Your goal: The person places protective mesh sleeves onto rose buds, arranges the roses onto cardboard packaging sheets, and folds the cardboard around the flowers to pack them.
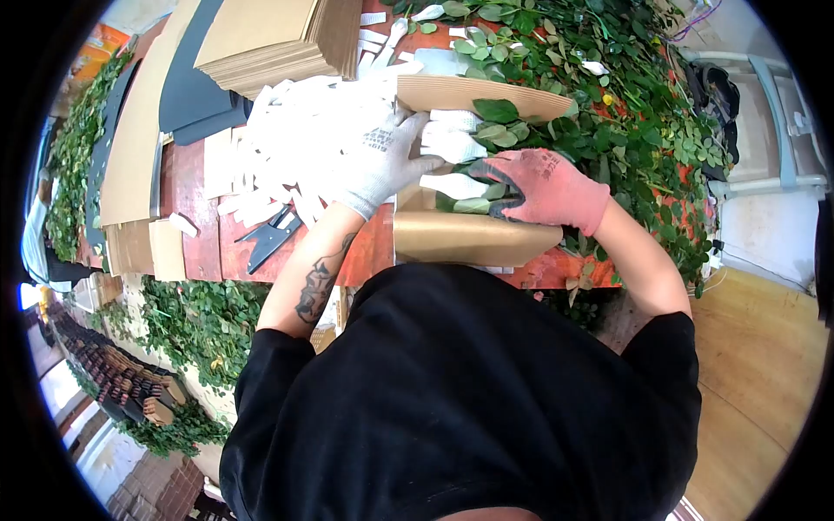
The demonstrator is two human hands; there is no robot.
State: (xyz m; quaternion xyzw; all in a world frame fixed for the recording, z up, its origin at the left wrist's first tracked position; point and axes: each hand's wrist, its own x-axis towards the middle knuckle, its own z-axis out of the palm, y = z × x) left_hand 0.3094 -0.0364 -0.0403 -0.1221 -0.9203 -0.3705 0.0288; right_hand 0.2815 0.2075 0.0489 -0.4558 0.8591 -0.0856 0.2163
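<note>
Head cam, live: L hand (382,165), white glove, fingers spread apart at the left ends of the white-sleeved stems (453,146), which lie w/ leaves inside the folded brown card (473,241); R hand (547,191), pink glove, thumb & fingers curved half-open over the leafy side, can't tell if gripping; stapler (274,238) on red table (195,234), left of the card, nr white pcs (291,139).

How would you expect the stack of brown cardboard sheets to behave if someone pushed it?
The stack of brown cardboard sheets is probably heavy, being many layers thick. Its separate visible edges suggest upper sheets might slide. Lying flat, it seems unlikely to roll.
</note>
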